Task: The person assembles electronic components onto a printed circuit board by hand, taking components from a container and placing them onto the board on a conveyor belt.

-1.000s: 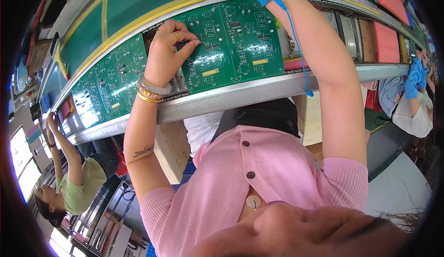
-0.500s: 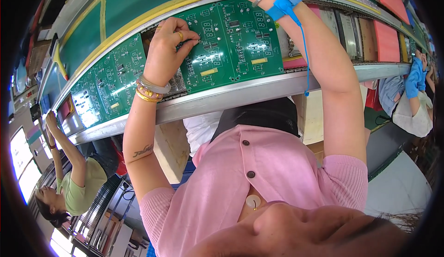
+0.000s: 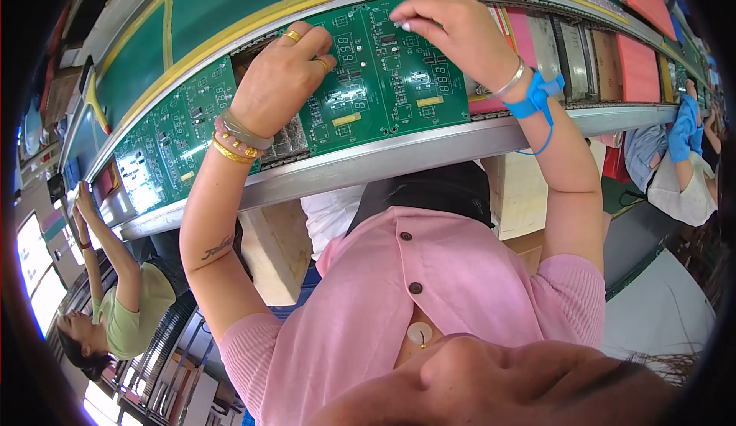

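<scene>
A green circuit board (image 3: pixel 376 111) lies before me on the rails, carrying small digit displays and pale yellow strips. At its left side my left hand (image 3: pixel 284 77) is closed, fingers curled over the upper left part; what the fingertips hold, if anything, is hidden. Above the board's upper right part, my right hand (image 3: pixel 460 39) pinches a small white part (image 3: pixel 404 26) between thumb and fingers. It wears a blue wrist strap (image 3: pixel 537 95) with a thin cord.
More green boards (image 3: pixel 180 131) lie along the line to the left. A metal rail (image 3: pixel 383 146) runs along my side of it. Pink foam sheets (image 3: pixel 640 69) stand at the right. Another person (image 3: pixel 134 303) works at far left, and another's blue sleeve (image 3: pixel 682 138) shows at far right.
My right hand has come back from beyond the top edge to above the board, now with a small white part. My left hand has shifted slightly, its fingers curled more.
</scene>
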A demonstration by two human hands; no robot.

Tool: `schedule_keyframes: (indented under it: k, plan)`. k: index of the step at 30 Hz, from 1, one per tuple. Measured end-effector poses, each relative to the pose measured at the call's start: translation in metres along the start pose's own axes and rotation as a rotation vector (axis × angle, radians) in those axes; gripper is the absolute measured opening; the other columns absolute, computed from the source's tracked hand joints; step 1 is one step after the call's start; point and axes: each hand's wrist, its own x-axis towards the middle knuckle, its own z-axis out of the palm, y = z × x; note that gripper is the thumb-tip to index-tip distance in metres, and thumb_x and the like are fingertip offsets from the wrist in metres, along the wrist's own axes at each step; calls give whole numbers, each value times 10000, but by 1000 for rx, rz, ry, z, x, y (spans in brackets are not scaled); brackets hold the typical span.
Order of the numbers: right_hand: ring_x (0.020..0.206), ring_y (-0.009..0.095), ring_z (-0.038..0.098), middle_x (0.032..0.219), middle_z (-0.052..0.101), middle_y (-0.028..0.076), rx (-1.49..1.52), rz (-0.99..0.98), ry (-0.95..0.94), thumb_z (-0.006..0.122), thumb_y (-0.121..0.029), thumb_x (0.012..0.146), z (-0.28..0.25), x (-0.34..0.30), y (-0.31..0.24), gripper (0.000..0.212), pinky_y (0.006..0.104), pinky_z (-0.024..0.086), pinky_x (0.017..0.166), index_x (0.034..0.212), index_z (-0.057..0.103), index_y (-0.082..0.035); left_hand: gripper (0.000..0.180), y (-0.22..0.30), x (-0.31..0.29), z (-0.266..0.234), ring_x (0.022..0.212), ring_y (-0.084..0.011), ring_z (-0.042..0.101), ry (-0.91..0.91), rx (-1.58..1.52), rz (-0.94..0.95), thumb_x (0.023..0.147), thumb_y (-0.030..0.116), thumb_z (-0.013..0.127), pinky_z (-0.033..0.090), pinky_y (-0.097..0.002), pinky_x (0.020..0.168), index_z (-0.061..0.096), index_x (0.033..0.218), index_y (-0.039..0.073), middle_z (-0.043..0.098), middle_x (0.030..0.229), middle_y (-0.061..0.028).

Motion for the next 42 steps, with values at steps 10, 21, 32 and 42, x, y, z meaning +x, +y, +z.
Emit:
schedule_keyframes:
  k: [10,21,32,42]
  plan:
    - [803,271,588,835,613,74,68,126,-4,642,-127,819,4,-25,2,89,361,484,720,869,631,-55,67,-5,19,-15,864,-247,575,-200,43,-7,759,98,610,493,-347,727,644,786,47,553,875,-64]
    - [855,259,526,856,548,57,-142,-18,-6,672,-98,758,11,-28,6,98,355,469,736,827,613,-61,104,-85,114,20,789,-313,635,56,441,-124,752,121,613,523,-400,700,687,733,50,647,776,-158]
    - [858,229,520,860,521,50,-266,-144,-64,633,-92,743,13,-25,2,85,322,477,736,807,585,-64,108,-71,118,11,767,-324,635,-24,255,-223,738,131,623,519,-413,691,680,697,48,640,737,-172]
    - [895,191,527,849,535,28,-480,-325,-188,631,-118,699,7,-12,-2,105,306,480,721,796,610,-83,99,-67,124,13,733,-311,650,-52,242,-304,737,116,613,520,-415,674,684,698,60,646,715,-176]
